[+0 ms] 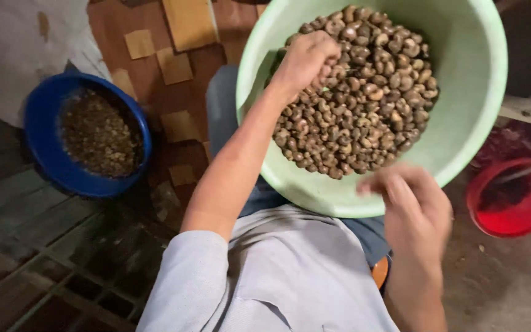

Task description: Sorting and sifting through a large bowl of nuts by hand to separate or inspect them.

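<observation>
Fingers [326,61] of my left hand [302,61] curled, pinching nuts [364,104] at pile's near-left edge in green basin [468,117] on lap. Right hand [416,209] blurred, grip unclear. Basin mostly full; blue bowl [44,147] part-filled.

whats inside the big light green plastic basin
The light green plastic basin holds a heap of brown curved nuts. The left hand rests closed on the heap, covering the nuts beneath it; whether it grips any cannot be told.
</observation>
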